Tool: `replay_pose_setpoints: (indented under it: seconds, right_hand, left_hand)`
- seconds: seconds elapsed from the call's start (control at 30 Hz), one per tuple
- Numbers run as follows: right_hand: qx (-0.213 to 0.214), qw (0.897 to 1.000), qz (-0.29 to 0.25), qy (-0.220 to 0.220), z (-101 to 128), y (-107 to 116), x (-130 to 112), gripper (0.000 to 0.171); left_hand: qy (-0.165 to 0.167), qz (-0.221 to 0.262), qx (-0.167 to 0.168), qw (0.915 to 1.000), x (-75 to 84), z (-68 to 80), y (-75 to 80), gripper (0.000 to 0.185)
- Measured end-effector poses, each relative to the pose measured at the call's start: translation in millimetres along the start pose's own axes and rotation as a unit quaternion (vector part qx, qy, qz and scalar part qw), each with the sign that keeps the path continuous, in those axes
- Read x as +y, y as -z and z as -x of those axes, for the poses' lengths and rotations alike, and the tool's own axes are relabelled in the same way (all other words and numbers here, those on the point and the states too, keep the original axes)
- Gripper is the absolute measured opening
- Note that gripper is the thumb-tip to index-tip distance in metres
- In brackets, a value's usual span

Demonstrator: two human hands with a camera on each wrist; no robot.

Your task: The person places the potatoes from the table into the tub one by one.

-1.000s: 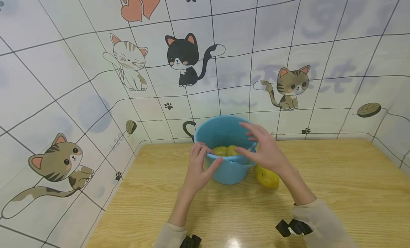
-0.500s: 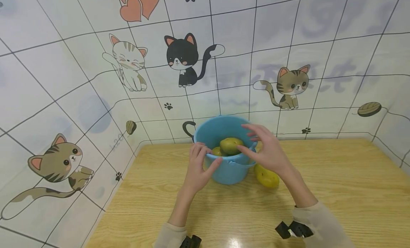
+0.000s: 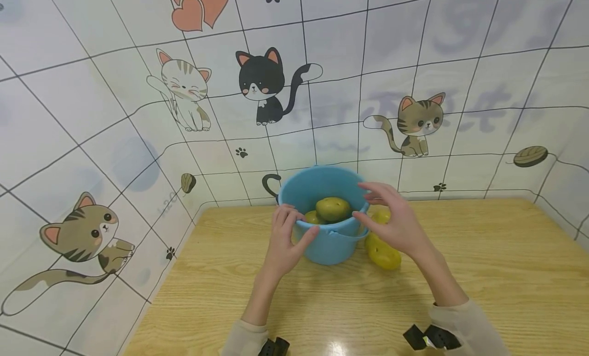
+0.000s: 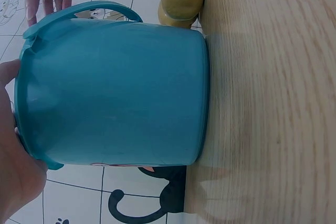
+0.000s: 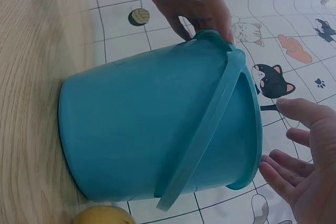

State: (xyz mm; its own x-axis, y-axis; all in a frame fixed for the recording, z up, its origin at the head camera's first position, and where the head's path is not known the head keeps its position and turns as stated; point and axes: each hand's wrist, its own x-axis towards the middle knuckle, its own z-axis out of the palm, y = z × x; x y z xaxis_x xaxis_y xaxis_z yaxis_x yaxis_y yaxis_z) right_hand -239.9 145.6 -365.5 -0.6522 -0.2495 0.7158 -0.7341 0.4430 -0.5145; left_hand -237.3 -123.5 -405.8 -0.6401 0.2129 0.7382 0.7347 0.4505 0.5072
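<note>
A light blue bucket [image 3: 327, 248] stands upright on the wooden table, its handle [image 5: 202, 135] hanging down on the right side. My left hand [image 3: 286, 243] grips the near-left rim, fingers over the edge and thumb outside. Inside the bucket a green-yellow mango [image 3: 333, 209] lies on top, with part of another mango [image 3: 313, 218] below it. My right hand [image 3: 395, 225] is at the right rim with spread, relaxed fingers and holds nothing; the right wrist view shows its fingertips close to the rim. Outside, right of the bucket, lies a yellow mango [image 3: 385, 254], with another yellow mango [image 3: 381, 216] behind it.
The wooden table [image 3: 483, 264] reaches back to a wall [image 3: 336, 115] printed with cartoon cats and grid lines. The bucket stands close to this wall.
A mango has come to rest on top in the bucket, released from the right hand. The right hand has drawn back rightward, uncovering a mango behind the bucket's right side. The left hand stays put.
</note>
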Motion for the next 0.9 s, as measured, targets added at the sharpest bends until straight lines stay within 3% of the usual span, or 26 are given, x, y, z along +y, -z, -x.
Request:
replay_pose_setpoints:
  seconds: [0.4,0.9]
  right_hand:
    - [0.012,0.999,-0.009,-0.041,11.5,8.3,4.7,0.064]
    - [-0.003,0.994,-0.005,-0.106,18.2,18.5,18.5,0.063]
  left_hand:
    - [-0.009,0.000,0.005,0.9999,-1.6,0.5,-0.3,0.021]
    - [-0.014,0.002,0.004,0.9999,-1.4,-0.1,-0.4,0.025]
